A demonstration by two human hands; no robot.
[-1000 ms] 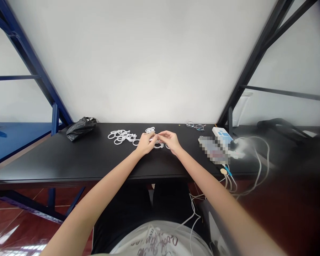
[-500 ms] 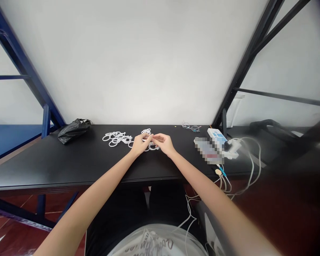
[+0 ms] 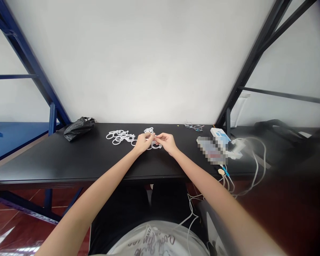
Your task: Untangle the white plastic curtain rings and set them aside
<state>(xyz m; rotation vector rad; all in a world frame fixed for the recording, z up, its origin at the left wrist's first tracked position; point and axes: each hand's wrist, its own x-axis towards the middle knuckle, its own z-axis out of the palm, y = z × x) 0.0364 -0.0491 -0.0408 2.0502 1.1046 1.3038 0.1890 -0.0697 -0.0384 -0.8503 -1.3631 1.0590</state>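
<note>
My left hand [image 3: 144, 143] and my right hand [image 3: 167, 143] meet over the black table [image 3: 101, 160], fingertips pinched close together. Between them is a small piece of a white cord loop, mostly hidden by the fingers. Just below and between the hands lie more white cord loops [image 3: 156, 146], partly covered. A small bunch of the same loops [image 3: 148, 130] sits right behind my fingers. To the left of my left hand spreads a larger loose pile of white loops [image 3: 128, 137], some overlapping.
A crumpled black plastic bag [image 3: 79, 128] lies at the back left. Eyeglasses [image 3: 198, 128] rest near the wall on the right. Beside them are a pixelated flat object [image 3: 212, 151], a white and blue box [image 3: 220, 135] and white cables [image 3: 256, 163] hanging over the front edge.
The view has shifted slightly, so everything sits a little further right. My hands remain together at the loops, with the fingertips now slightly further apart.
</note>
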